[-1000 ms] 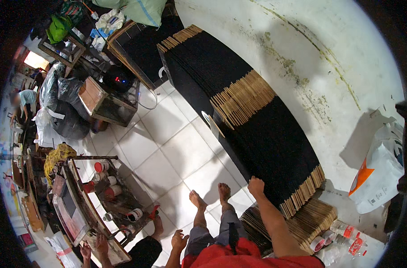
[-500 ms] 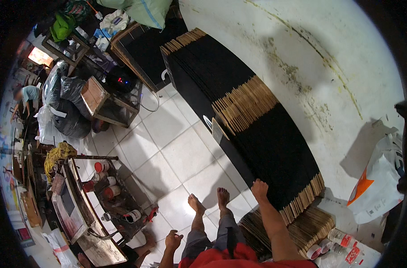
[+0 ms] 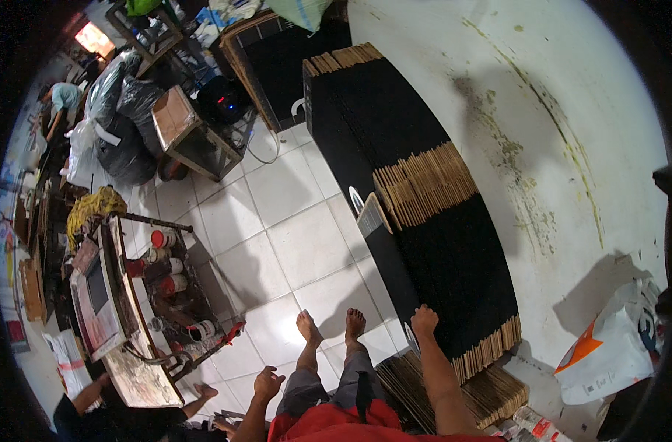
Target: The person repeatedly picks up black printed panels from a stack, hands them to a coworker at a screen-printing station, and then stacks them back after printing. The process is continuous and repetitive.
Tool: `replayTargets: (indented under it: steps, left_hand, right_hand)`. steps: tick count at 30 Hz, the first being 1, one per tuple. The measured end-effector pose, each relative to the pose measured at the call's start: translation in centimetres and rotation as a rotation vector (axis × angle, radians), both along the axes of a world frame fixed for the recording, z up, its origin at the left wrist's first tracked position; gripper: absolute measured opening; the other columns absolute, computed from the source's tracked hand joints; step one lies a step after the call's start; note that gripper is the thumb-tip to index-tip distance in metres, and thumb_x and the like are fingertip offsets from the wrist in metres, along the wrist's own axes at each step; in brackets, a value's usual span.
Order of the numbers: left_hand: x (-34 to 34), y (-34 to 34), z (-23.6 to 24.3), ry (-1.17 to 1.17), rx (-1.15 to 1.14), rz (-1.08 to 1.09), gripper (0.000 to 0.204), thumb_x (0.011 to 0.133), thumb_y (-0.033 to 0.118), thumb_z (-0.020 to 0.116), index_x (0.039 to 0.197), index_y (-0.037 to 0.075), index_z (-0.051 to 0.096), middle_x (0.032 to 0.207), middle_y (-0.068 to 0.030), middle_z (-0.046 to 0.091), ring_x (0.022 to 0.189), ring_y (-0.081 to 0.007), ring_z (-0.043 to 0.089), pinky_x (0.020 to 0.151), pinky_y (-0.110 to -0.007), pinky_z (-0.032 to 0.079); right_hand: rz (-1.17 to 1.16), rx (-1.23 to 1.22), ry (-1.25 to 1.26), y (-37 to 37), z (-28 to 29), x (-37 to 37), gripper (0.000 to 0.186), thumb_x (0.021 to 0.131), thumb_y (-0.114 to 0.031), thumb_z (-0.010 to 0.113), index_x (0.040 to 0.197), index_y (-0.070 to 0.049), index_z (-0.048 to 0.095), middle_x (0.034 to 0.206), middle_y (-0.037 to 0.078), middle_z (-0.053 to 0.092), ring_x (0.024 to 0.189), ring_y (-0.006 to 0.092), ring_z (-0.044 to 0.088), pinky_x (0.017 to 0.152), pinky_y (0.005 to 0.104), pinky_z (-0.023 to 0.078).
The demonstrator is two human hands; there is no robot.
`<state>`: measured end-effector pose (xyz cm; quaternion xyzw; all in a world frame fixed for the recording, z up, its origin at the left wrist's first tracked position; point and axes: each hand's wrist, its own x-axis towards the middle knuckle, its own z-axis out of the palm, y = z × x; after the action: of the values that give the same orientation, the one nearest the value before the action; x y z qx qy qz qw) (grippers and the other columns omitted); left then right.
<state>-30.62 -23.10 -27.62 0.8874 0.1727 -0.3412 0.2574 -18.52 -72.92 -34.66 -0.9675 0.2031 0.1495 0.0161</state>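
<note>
Two bare hands showed, well apart. The right hand was curled closed over the edge of the front black panel, the nearest of a long row of black boards that stood packed together beside the stained white wall, with tan strips at both ends and across the middle. The left hand hung over the tiled floor, its fingers loosely bent, with a gap beside the thumb and nothing visible in its grasp. A flatter stack of tan-edged boards lay just beside the near end of the row, close to the right forearm. A white bag with an orange patch rested farther right, near some clear bottles. To the left stood a worn cart holding cans with red markings, a yellow cloth draped at its far end. A co-worker in dark clothing sat low beside its near end, and stuffed black bags lay beyond, near a wooden box.
</note>
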Motion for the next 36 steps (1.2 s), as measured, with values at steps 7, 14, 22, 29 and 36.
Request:
replayTargets:
  steps: [7, 14, 22, 29, 36]
  left_hand:
    - [0.7, 0.6, 0.7, 0.044, 0.011, 0.057, 0.046, 0.071, 0.031, 0.070, 0.102, 0.002, 0.055, 0.084, -0.0141, 0.066, 0.079, -0.0293, 0.063, 0.071, -0.039, 0.050]
    - [0.3, 1.8, 1.0, 0.071, 0.008, 0.179, 0.049, 0.068, 0.031, 0.072, 0.104, 0.002, 0.057, 0.086, -0.0149, 0.066, 0.082, -0.0284, 0.064, 0.074, -0.039, 0.050]
    - [-1.7, 5.7, 0.6, -0.056, -0.121, 0.668, 0.049, 0.069, 0.029, 0.073, 0.102, -0.003, 0.057, 0.087, -0.0184, 0.065, 0.084, -0.0268, 0.063, 0.075, -0.036, 0.049]
    - [-1.0, 14.4, 0.8, -0.366, -0.472, 1.691, 0.039, 0.077, 0.028, 0.067, 0.102, 0.001, 0.055, 0.078, -0.0063, 0.061, 0.070, -0.0154, 0.059, 0.061, -0.028, 0.045]
    - [4.7, 33.9, -1.2, -0.998, -0.772, 2.322, 0.059, 0.081, 0.054, 0.055, 0.113, 0.005, 0.043, 0.107, -0.0152, 0.056, 0.094, -0.0230, 0.055, 0.081, -0.041, 0.040]
  right_hand:
    - [-0.028, -0.020, 0.041, 0.5, 0.6, 0.5, 0.019, 0.074, -0.015, 0.063, 0.086, -0.001, 0.057, 0.078, 0.016, 0.064, 0.073, 0.0295, 0.064, 0.064, 0.0388, 0.052]
    - [-0.126, 0.000, -0.137, 3.0, 6.9, 1.8, 0.026, 0.074, -0.011, 0.061, 0.097, -0.001, 0.052, 0.091, 0.018, 0.061, 0.081, 0.0317, 0.062, 0.069, 0.0414, 0.051]
    - [0.213, 0.317, -0.259, 16.3, 13.9, 12.2, 0.039, 0.077, -0.014, 0.060, 0.113, -0.001, 0.049, 0.107, 0.020, 0.057, 0.097, 0.0355, 0.056, 0.081, 0.0438, 0.046]
    - [0.779, 0.698, -0.194, 43.9, 15.2, 30.6, 0.048, 0.075, -0.016, 0.065, 0.117, 0.001, 0.049, 0.114, 0.021, 0.054, 0.108, 0.0361, 0.050, 0.092, 0.0415, 0.040]
    - [0.843, 1.271, 0.216, 83.0, 13.6, 42.8, 0.050, 0.080, -0.019, 0.064, 0.124, -0.003, 0.045, 0.119, 0.015, 0.054, 0.107, 0.0267, 0.052, 0.087, 0.0381, 0.042]
